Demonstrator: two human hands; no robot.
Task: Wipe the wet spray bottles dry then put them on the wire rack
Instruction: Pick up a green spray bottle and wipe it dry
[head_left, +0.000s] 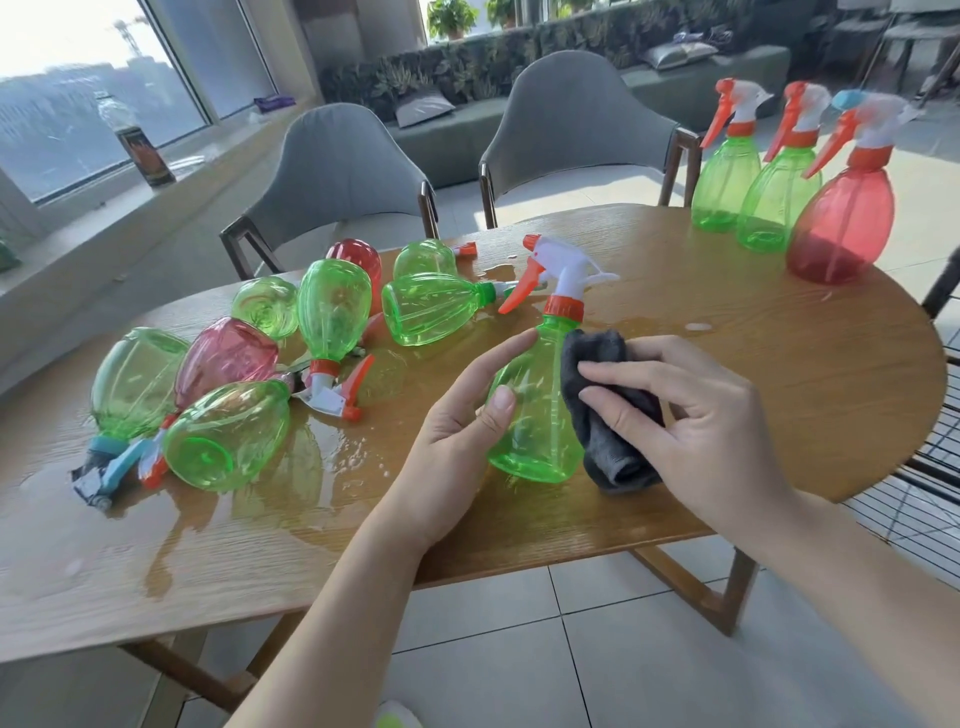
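Observation:
A green spray bottle (540, 415) with a white and orange trigger head stands upright on the wooden table (727, 322). My left hand (462, 421) holds its body, thumb on the front and index finger up along its side. My right hand (691, 415) grips a dark grey cloth (597, 410) and presses it to the bottle's right side. Several wet green and red bottles (332, 312) lie tumbled on the table's left half. Three bottles stand upright at the far right: two green (727, 182) (779, 202) and one red (841, 223). A black wire rack (930, 483) shows at the right edge, below table height.
Water pools on the table around the lying bottles (332, 457) and near the far edge (498, 270). Two grey chairs (343, 166) (576, 124) stand behind the table. A dark bottle (140, 150) sits on the window ledge at the left. The floor is tiled.

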